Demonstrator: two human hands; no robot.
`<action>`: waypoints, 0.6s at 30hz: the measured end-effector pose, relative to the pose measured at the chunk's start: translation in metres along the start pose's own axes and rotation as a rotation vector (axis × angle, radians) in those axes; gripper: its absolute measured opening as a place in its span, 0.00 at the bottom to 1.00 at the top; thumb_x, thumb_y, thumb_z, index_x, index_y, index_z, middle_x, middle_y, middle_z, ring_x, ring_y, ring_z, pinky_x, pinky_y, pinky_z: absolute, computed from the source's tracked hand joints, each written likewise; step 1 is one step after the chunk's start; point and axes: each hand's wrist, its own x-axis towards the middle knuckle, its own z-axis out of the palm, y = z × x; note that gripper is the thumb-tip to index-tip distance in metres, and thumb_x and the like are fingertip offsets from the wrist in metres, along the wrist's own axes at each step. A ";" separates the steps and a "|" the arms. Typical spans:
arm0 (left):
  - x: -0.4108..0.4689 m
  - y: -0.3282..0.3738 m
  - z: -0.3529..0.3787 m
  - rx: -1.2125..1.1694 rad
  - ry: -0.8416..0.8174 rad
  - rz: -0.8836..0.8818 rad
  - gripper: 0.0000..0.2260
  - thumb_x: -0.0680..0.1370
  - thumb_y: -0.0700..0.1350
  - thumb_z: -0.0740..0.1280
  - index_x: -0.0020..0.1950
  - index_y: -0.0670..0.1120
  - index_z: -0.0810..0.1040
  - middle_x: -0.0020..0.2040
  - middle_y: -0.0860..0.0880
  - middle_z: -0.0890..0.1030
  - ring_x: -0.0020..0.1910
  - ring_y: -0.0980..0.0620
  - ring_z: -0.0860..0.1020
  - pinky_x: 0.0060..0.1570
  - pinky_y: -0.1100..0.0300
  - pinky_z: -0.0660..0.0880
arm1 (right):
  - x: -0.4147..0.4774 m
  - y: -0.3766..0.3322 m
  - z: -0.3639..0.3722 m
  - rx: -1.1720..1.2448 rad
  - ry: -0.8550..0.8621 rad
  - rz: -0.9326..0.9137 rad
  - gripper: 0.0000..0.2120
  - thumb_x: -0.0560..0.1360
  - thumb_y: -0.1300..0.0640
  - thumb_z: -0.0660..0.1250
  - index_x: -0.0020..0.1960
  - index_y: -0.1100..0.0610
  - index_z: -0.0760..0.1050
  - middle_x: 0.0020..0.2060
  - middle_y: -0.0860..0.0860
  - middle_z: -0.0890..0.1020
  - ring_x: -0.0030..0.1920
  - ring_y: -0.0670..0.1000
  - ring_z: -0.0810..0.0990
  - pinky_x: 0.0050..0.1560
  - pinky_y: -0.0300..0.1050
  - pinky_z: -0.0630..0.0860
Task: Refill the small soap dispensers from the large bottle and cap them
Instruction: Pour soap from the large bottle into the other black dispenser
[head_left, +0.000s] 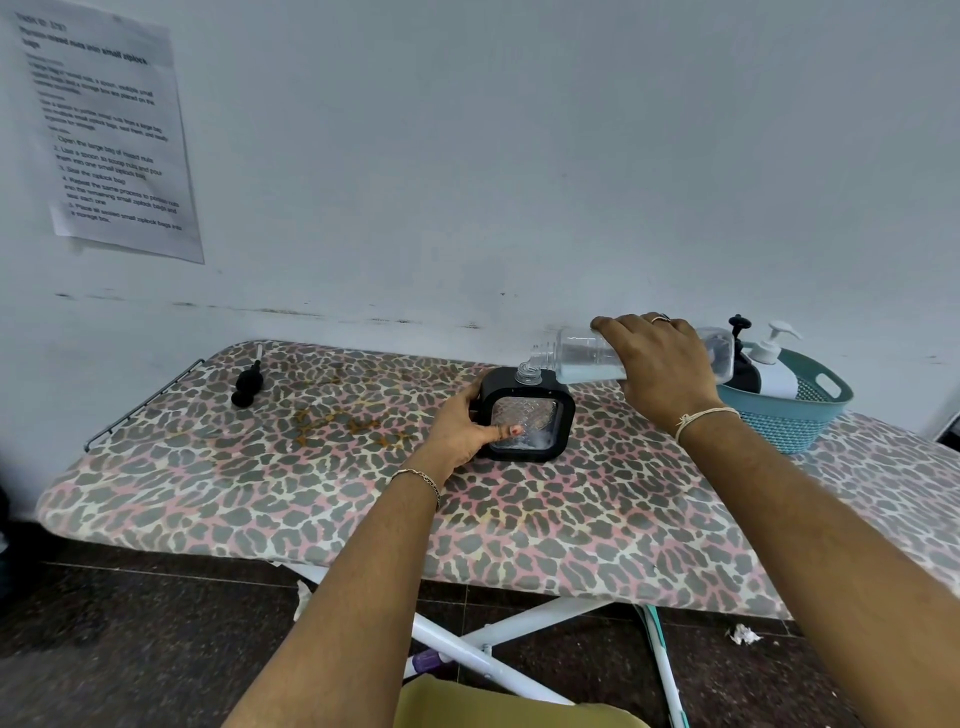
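Across the middle, an ironing board (260, 493) in a leopard-print cover, with brownish stains (353, 421) left of its centre. Behind, at 12 o'clock, a pale wall (519, 156), scuffed along the board's far edge. At 10 o'clock, a printed sheet (111, 135) taped up. Below, at 6 o'clock, a dark speckled floor (130, 649) and the board's white crossed legs (519, 629); at 5 o'clock, a crumpled scrap (743, 635). On the cover at 9 o'clock, well apart from both hands, a black pump head (248, 383) on its side. At 3 o'clock, a teal basket (789, 421) on the board, with a white pump bottle (774, 364) and a black pump top (738, 325) inside.

Near the centre, upright on the cover, a small dispenser (540, 421): black square frame, clear textured window, open uncapped neck on top. Holds it with the left hand (457, 428) from its 9 o'clock side, fingers curled round the frame's edge, thumb pressed across the window. Grips the large bottle (587, 356) with the right hand (660, 364), at 2 o'clock from the dispenser, fingers wrapped over the clear body. Bottle tipped almost level, base toward 3 o'clock, mouth toward 9 o'clock and just above the dispenser's neck, pale liquid pooled along its lower side. Cannot tell whether any liquid flows.
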 end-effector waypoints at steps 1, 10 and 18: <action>0.000 0.000 0.000 -0.002 0.000 0.000 0.43 0.65 0.43 0.79 0.76 0.47 0.61 0.70 0.46 0.72 0.71 0.47 0.67 0.72 0.48 0.64 | 0.000 0.000 0.000 -0.001 -0.001 0.001 0.34 0.67 0.64 0.74 0.69 0.51 0.66 0.56 0.52 0.80 0.55 0.57 0.78 0.55 0.52 0.73; 0.001 -0.001 0.000 -0.017 -0.004 -0.004 0.43 0.65 0.43 0.79 0.76 0.47 0.61 0.70 0.46 0.72 0.71 0.46 0.68 0.71 0.47 0.65 | 0.001 0.000 -0.002 -0.006 -0.004 0.003 0.34 0.67 0.65 0.73 0.70 0.51 0.66 0.57 0.52 0.80 0.56 0.57 0.78 0.56 0.52 0.73; 0.002 -0.002 0.000 0.006 0.011 0.009 0.42 0.65 0.44 0.79 0.75 0.47 0.63 0.70 0.47 0.73 0.70 0.47 0.69 0.71 0.48 0.65 | 0.001 0.000 -0.002 -0.015 -0.005 -0.001 0.34 0.67 0.65 0.73 0.69 0.51 0.66 0.56 0.52 0.80 0.55 0.58 0.78 0.55 0.52 0.74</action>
